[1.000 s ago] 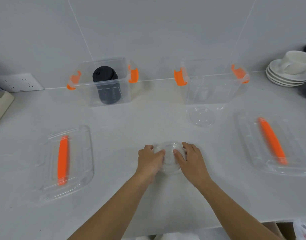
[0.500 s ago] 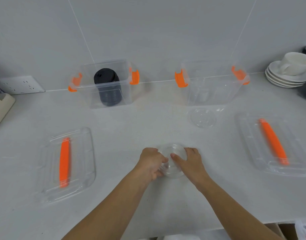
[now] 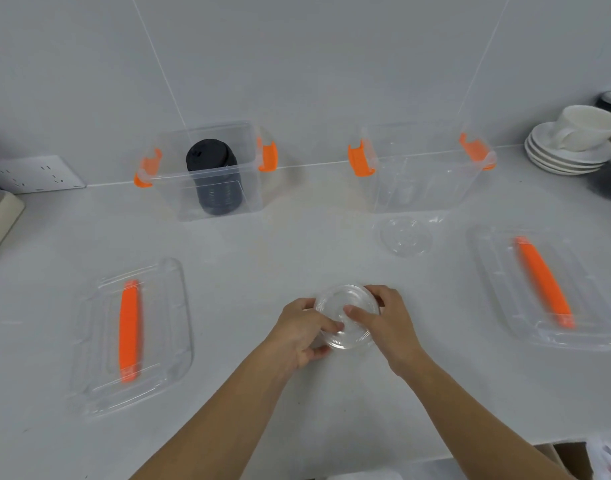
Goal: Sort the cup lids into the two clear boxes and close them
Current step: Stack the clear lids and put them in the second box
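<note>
Over the white worktop (image 3: 297, 244), my left hand (image 3: 302, 336) and right hand (image 3: 389, 322) both clamped the round clear plastic lids (image 3: 345, 318), probably to square the stack for boxing.

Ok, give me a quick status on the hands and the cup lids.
Left hand and right hand both gripping clear lid stack. Black lids boxed left; right box open. One clear lid loose on counter; path unobstructed.

2 clear boxes (image 3: 207, 171); 2 box lids (image 3: 131, 334)
</note>
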Tool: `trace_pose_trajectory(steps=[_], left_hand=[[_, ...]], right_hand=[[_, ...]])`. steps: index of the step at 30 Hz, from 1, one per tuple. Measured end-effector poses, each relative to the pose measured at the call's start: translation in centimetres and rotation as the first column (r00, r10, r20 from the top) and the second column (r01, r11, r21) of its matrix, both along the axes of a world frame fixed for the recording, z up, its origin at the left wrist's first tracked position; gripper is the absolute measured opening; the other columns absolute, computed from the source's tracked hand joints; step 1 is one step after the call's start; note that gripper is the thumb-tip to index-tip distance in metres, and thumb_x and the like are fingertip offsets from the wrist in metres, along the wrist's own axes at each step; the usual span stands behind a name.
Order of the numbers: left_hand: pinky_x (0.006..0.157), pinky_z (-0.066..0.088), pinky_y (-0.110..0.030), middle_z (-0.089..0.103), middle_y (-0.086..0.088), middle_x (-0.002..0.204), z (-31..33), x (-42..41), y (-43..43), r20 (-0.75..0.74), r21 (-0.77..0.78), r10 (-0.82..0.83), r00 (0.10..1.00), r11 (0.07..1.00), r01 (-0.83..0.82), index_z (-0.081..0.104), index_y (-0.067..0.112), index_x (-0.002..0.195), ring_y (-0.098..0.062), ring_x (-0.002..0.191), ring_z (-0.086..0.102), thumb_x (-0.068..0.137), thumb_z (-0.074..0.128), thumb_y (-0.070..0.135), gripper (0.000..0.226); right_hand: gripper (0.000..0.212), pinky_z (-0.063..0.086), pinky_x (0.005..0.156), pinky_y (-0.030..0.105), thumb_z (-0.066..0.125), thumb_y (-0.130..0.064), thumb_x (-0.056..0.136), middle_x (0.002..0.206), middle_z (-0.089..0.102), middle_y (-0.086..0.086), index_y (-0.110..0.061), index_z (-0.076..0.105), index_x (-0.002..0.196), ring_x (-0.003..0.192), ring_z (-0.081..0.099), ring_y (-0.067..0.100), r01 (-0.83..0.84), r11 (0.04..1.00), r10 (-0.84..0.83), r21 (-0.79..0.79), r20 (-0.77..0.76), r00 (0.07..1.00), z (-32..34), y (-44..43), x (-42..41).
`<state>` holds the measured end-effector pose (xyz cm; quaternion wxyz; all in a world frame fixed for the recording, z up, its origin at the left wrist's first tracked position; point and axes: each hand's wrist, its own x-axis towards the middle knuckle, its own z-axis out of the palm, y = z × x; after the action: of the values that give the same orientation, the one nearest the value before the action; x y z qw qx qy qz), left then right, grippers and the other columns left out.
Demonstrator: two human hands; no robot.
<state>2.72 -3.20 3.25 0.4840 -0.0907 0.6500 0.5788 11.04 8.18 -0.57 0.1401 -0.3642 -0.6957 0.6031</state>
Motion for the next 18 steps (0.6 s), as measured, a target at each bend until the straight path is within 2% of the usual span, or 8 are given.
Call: trace_pose_trajectory(steps=[4, 9, 12, 14, 16, 18], left_hand=[[0.064, 0.053, -0.032, 0.064, -0.009, 0.098, 0.8, -0.8, 0.3, 0.005, 0.055, 0.011, 1.0, 0.998, -0.012, 0.055, 0.012, 0.113, -0.023, 0.08, 0.064, 0.069, 0.07, -0.011, 0.052], [0.072, 0.054, -0.035, 0.066, -0.012, 0.102, 1.7, -1.2, 1.7, -0.082, 0.101, 0.034, 0.996, 0.995, -0.026, 0.054, 0.012, 0.111, -0.026, 0.088, 0.064, 0.068, 0.074, -0.007, 0.051], [0.07, 0.055, -0.033, 0.067, -0.011, 0.103, 2.5, -1.3, 3.3, -0.137, 0.124, 0.031, 0.99, 0.992, -0.014, 0.055, 0.013, 0.11, -0.024, 0.089, 0.065, 0.068, 0.076, -0.005, 0.05], [0.081, 0.054, -0.038, 0.067, -0.01, 0.106, 3.2, -1.6, 4.6, -0.192, 0.123, 0.024, 0.981, 0.992, 0.0, 0.056, 0.013, 0.112, -0.025, 0.095, 0.065, 0.068, 0.077, -0.003, 0.052], [0.088, 0.052, -0.042, 0.067, -0.009, 0.107, 4.1, -2.0, 6.1, -0.238, 0.135, 0.024, 0.971, 0.991, 0.008, 0.056, 0.012, 0.115, -0.024, 0.095, 0.064, 0.068, 0.077, -0.002, 0.053], [0.082, 0.055, -0.04, 0.066, -0.01, 0.109, 4.8, -2.5, 7.7, -0.266, 0.159, 0.03, 0.964, 0.987, 0.013, 0.056, 0.009, 0.117, -0.024, 0.092, 0.065, 0.068, 0.075, -0.005, 0.054]], right_hand=[[0.037, 0.04, 0.07, 0.015, 0.078, -0.024, 0.069, 0.111, 0.054, 0.0, -0.024, 0.058, 0.1, 0.094, 0.053, 0.003, 0.014, 0.998, -0.012, 0.056, -0.028, 1.0, 0.6, 0.8, -0.6], [0.042, 0.041, 0.073, 0.013, 0.078, -0.025, 0.071, 0.116, 0.049, 0.0, -0.017, 0.059, 0.107, 0.097, 0.052, 0.004, 0.047, 0.988, -0.036, 0.146, -0.073, 0.997, 1.9, 2.5, -1.0], [0.04, 0.042, 0.069, 0.006, 0.077, -0.022, 0.071, 0.117, 0.043, -0.001, -0.016, 0.058, 0.106, 0.093, 0.048, -0.012, 0.089, 0.972, -0.065, 0.218, -0.115, 0.991, 2.7, 3.9, -1.2], [0.04, 0.04, 0.067, -0.001, 0.076, -0.022, 0.073, 0.117, 0.043, -0.001, -0.015, 0.057, 0.107, 0.088, 0.044, -0.024, 0.104, 0.966, -0.072, 0.237, -0.138, 0.988, 3.2, 5.1, -1.6], [0.041, 0.041, 0.069, 0.005, 0.076, -0.025, 0.074, 0.117, 0.046, -0.001, -0.015, 0.058, 0.109, 0.09, 0.047, -0.019, 0.116, 0.969, -0.083, 0.218, -0.154, 0.985, 3.9, 6.4, -2.0], [0.04, 0.042, 0.075, 0.013, 0.075, -0.026, 0.074, 0.118, 0.05, 0.001, -0.017, 0.058, 0.11, 0.097, 0.053, -0.002, 0.121, 0.977, -0.089, 0.176, -0.18, 0.98, 4.5, 7.9, -2.3]])
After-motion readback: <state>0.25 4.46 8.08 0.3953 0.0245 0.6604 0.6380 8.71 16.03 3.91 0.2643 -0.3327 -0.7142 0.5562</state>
